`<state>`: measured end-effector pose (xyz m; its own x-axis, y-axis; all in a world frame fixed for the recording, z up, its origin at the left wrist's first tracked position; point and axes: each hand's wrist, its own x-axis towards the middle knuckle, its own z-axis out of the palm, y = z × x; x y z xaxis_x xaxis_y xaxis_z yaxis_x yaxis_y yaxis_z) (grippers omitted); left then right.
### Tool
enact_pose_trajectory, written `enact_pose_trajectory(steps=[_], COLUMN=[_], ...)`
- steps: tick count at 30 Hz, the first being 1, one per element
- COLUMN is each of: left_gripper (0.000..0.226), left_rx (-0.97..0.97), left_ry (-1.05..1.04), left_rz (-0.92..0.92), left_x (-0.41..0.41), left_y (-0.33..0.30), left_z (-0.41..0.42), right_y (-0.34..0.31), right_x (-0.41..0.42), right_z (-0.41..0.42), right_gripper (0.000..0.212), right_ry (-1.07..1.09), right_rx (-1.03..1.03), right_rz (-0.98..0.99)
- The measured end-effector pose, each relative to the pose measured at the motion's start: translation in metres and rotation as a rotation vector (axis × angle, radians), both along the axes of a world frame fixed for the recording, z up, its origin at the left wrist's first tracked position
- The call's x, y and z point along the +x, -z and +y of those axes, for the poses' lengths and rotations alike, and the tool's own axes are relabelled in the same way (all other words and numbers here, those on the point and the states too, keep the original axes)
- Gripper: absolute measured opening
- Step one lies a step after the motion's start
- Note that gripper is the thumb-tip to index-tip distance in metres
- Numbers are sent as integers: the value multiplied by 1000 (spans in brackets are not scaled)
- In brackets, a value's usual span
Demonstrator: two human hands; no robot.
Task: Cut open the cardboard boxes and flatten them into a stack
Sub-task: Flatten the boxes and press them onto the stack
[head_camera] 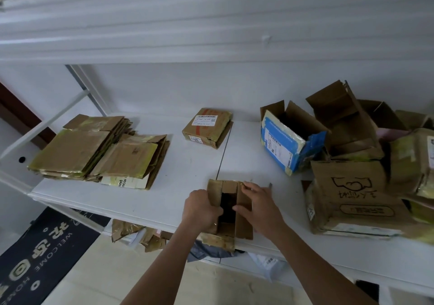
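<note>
Your left hand point(202, 210) grips the left flap of the small open box point(229, 213) at the desk's point(178, 175) near edge, fingers curled into the opening; your right hand point(259, 207) holds the right flap. At ten o'clock lies the flattened stack point(101, 149), at twelve a sealed parcel point(207, 127), at two a blue-taped box point(290, 137).

- Open box point(229, 210) at lower centre: matt brown corrugated cardboard, edges torn and rough.
- Flattened stack point(98, 149) at left: brown cardboard with glossy yellowish tape.
- Shelf point(183, 182): smooth white, slightly satin surface.
- Blue box point(288, 144) at right: printed cardboard, torn.
</note>
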<state>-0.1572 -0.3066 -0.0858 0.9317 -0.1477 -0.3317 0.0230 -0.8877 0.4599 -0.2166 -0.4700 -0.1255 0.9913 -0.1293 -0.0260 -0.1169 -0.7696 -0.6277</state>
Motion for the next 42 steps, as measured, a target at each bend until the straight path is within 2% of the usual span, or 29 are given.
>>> enact_pose_trajectory(steps=[3, 6, 10, 13, 17, 20, 21, 23, 27, 29, 30, 32, 35, 37, 39, 42], left_gripper=[10, 21, 19, 21, 23, 26, 27, 30, 34, 15, 21, 61, 89, 96, 92, 87], left_rx=[-181, -433, -554, -546, -572, -607, -610, -573, -466, -412, -399, -369, -293, -300, -330, -336], left_ry=[-36, -160, -159, -84, -47, -28, -24, -14, -38, -128, -190, -275, -282, -284, -323, -390], left_rz=[18, 117, 188, 171, 139, 121, 107, 58, -82, -204, -235, -226, -156, -80, -33, -44], left_x=[5, 4, -4, -4, 4, 10, 11, 16, 22, 22, 21, 21, 17, 15, 13, 12], left_y=[-10, -17, -20, -26, -37, -43, -45, -46, -44, -42, -41, -36, -27, -18, -11, -4], left_z=[15, 32, 33, 25, 27, 32, 34, 38, 41, 41, 40, 41, 41, 40, 36, 30], right_y=[2, 3, 0, -3, -9, -17, -20, -25, -25, -25, -26, -26, -27, -29, -32, -35], right_x=[-2, -6, -7, -3, 1, 2, 2, 2, 3, 3, 3, 2, 2, 3, 2, 1], right_z=[0, -3, -6, -5, -6, -4, -3, -1, 0, 5, 8, 12, 14, 16, 20, 24], right_gripper=[66, 65, 60, 60, 49, 46, 38, 21, 24, 33, 37, 38, 27, 26, 26, 27], right_ry=[20, 50, 108, 135, 194, 208, 194, 182, 195, 254, 287, 328, 340, 332, 300, 247], right_rx=[78, 115, 72, -33, -34, -96, -107, -55, 174, 285, 321, 380, 421, 441, 460, 463], right_rz=[6, 8, 1, -26, -64, -148, -193, -241, -182, -169, -181, -208, -243, -258, -284, -295])
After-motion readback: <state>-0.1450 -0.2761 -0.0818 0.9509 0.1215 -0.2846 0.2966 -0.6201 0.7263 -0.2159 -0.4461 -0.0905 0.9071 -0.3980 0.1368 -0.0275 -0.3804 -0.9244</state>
